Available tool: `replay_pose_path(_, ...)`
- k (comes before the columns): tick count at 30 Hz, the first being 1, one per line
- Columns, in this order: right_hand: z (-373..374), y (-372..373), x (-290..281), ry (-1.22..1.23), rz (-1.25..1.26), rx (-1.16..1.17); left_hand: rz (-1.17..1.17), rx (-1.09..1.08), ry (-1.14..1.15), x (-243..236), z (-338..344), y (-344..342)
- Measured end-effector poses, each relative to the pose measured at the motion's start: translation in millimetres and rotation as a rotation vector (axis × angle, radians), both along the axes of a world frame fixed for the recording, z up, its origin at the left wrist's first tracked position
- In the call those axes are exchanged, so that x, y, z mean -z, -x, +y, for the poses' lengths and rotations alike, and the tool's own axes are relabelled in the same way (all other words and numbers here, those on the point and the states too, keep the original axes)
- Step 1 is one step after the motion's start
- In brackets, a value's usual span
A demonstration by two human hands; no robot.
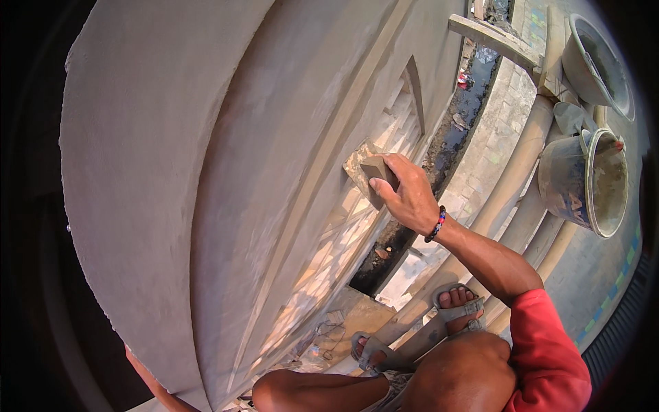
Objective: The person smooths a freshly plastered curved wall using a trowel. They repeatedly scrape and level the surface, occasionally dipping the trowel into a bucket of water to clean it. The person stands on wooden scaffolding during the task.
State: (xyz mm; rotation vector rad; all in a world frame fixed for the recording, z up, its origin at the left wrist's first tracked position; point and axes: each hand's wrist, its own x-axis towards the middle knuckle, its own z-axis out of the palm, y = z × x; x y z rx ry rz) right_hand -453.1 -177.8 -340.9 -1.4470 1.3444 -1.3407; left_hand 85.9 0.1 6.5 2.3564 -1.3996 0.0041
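Note:
My right hand is closed round the dark block handle of a small, worn, mortar-stained float. The float is held at the grey plastered wall, beside a recessed band with pale, sunlit patches. A curved, raised edge of plaster runs down the wall's left part. At the lower left a bare forearm, apparently my left, disappears behind that edge; its hand is hidden.
My sandalled feet rest on round poles above a paved strip and a gutter of dark water. A plastic bucket, a grey basin and a wooden crosspiece are at the right.

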Motion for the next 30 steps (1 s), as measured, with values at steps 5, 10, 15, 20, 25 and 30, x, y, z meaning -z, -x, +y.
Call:
replay_pose_path(5,-42,23,-46,0.041,-0.259,0.187,-0.007,-0.005,-0.011,-5,6,1)
replay_pose_path(10,-34,-9,-35,0.124,-0.051,0.121,-0.008,-0.001,-0.011,-6,10,2)
replay_pose_path(15,21,-11,2,0.020,0.087,-0.076,-0.009,0.007,-0.017,-10,21,1)
replay_pose_path(20,-17,-16,-55,0.025,-0.256,0.064,-0.012,-0.003,-0.029,-11,27,-1)
replay_pose_path(25,36,-64,3,0.128,-0.007,-0.072,-0.009,-0.008,-0.022,-15,32,2)
replay_pose_path(30,55,-47,0,-0.018,-0.095,-0.078,-0.010,-0.006,-0.027,-13,34,0)
